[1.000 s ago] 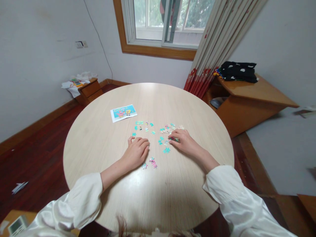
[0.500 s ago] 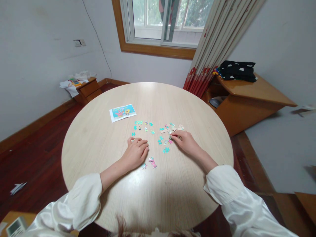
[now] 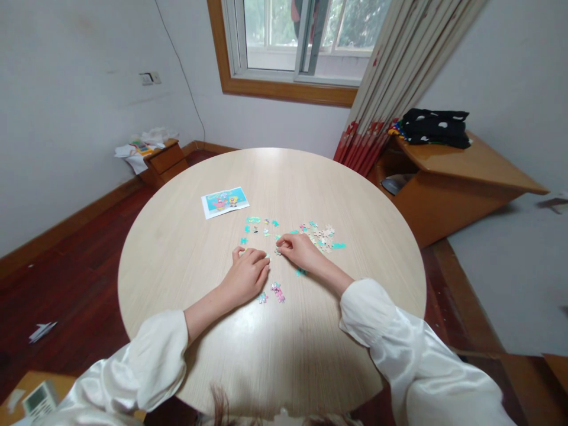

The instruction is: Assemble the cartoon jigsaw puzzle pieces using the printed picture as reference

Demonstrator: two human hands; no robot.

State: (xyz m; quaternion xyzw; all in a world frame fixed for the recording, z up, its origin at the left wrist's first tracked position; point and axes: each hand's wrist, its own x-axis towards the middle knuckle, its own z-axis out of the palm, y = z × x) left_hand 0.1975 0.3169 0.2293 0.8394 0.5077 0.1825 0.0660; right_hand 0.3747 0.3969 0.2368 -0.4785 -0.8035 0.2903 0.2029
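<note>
Pink puzzle section [image 3: 278,293] slants lengthwise, far left to near right

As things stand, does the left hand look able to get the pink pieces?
Probably yes. The pink pieces lie uncovered on the table, close to the left hand, and nothing visible stands between. The right hand is farther off, seemingly out of the way.

Wears a loose, glossy off-white left sleeve [image 3: 146,364], satin-like and creased, ending on the forearm [image 3: 207,312] behind the grip of the left hand [image 3: 245,275], and a matching right sleeve [image 3: 412,343] behind that of the right hand [image 3: 302,253]. Puffs out softly at both ends. Shows wispy strands of hair [image 3: 219,401] farther back than either grip
</note>
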